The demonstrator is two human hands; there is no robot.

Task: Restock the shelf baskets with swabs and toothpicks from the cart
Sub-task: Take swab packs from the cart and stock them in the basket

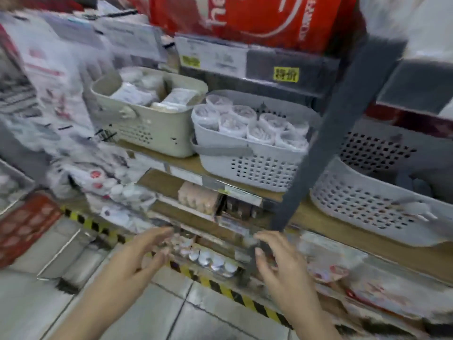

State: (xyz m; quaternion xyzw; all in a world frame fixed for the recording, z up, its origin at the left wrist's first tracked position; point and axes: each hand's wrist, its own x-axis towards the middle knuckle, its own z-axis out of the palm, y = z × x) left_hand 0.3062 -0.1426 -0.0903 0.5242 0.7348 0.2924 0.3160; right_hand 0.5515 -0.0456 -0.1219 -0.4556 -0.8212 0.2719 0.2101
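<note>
A: What are the fingers doing?

B: Both hands hang low before the shelf, apart from each other. The left hand (144, 256) has its fingers (159, 235) spread and loosely bent, grasping nothing. The right hand (279, 263) has its fingers (266, 238) curved forward near the foot of the dark gray upright post (343, 133); blur hides whether they touch it, and no object shows in that hand.

A: And the baskets?

B: They stand along the front edge of the wooden shelf (331, 217). The beige basket (147, 128) sits toward the left end, with white packets in it. Just beside it, touching or nearly so, the gray basket (252, 165) carries round clear tubs (232, 123) packed upright; their contents are too blurred to name. Past the post, a larger perforated basket (362, 204) lies toward the right end.

A: Anything else?

B: A yellow price tag (286, 74) on the rail above, a red bag (245, 15) on top, and black-and-yellow striped tape (220, 288) on the floor.
</note>
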